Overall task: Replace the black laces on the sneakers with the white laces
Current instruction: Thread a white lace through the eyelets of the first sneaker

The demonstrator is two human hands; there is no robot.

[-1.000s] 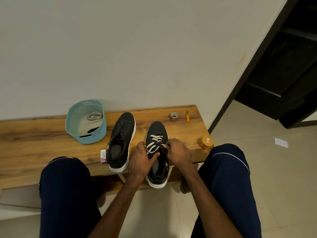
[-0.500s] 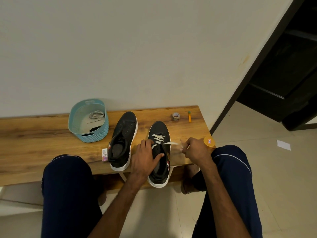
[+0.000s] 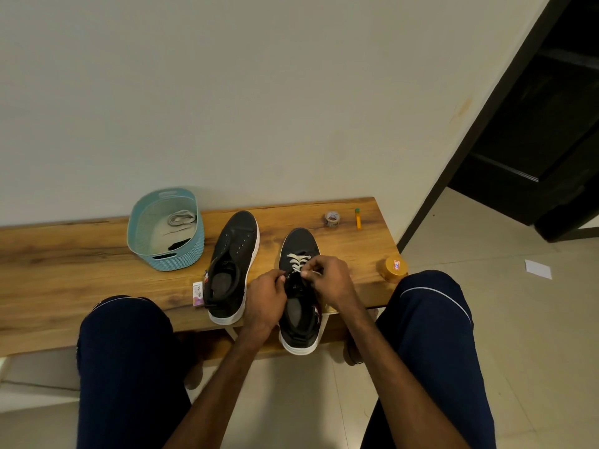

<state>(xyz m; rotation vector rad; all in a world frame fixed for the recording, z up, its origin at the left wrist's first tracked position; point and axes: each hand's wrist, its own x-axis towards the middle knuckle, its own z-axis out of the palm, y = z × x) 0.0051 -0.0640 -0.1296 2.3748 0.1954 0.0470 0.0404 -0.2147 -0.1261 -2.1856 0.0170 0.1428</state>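
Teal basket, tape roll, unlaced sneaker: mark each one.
Teal basket (image 3: 176, 263): head view, front outer wall.
Tape roll (image 3: 332, 219): head view, middle of the roll.
Unlaced sneaker (image 3: 241, 226): head view, toe cap.

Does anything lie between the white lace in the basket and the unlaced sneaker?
Only the wall of the teal basket: the white lace lies inside it, and it stands just beside the unlaced sneaker, nothing between them.

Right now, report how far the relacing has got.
Done: the laced sneaker carries white lace across its front eyelets. In hand: the right hand pinches that lace at the upper eyelets while the left hand grips the sneaker. Left: its top eyelets, and the other sneaker, unlaced; a spare lace lies in the basket.
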